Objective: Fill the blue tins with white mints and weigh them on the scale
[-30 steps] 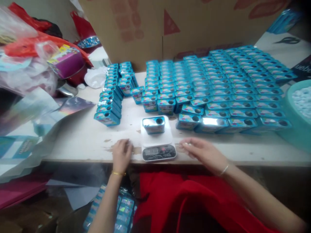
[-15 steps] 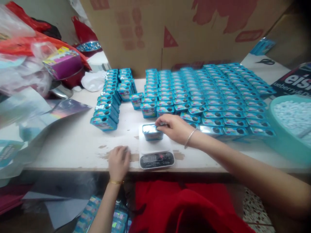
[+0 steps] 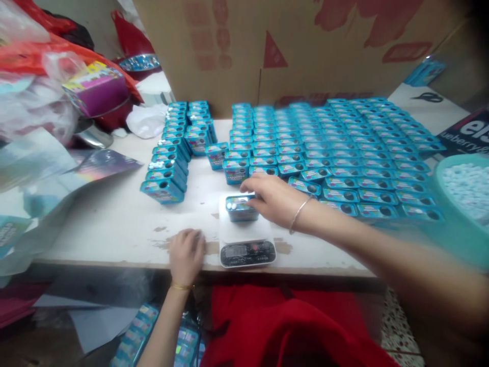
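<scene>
A small blue tin (image 3: 241, 209) with a printed label stands on the white pan of a digital kitchen scale (image 3: 247, 254). Small white pieces show at the left of its top. My right hand (image 3: 273, 199) is over the tin's right end, thumb and fingers pinched together at the top; what they hold, if anything, is hidden. Left of the scale, my left hand (image 3: 186, 255) rests on the table's front edge with fingers curled in. A small greyish spot shows by its fingertips, too blurred to name. The scale's display is unreadable.
Rows of blue tins (image 3: 344, 168) fill the table's right side; shorter rows (image 3: 164, 188) stand left. A turquoise basin (image 3: 439, 224) of pale candies is at far right. A large cardboard box (image 3: 237, 51) stands behind. Plastic sheets (image 3: 69, 178) and bags crowd the left.
My right hand has come a little further over the tin, and white pieces now show at the tin's top left. My left hand stays in place. The view has shifted slightly.
</scene>
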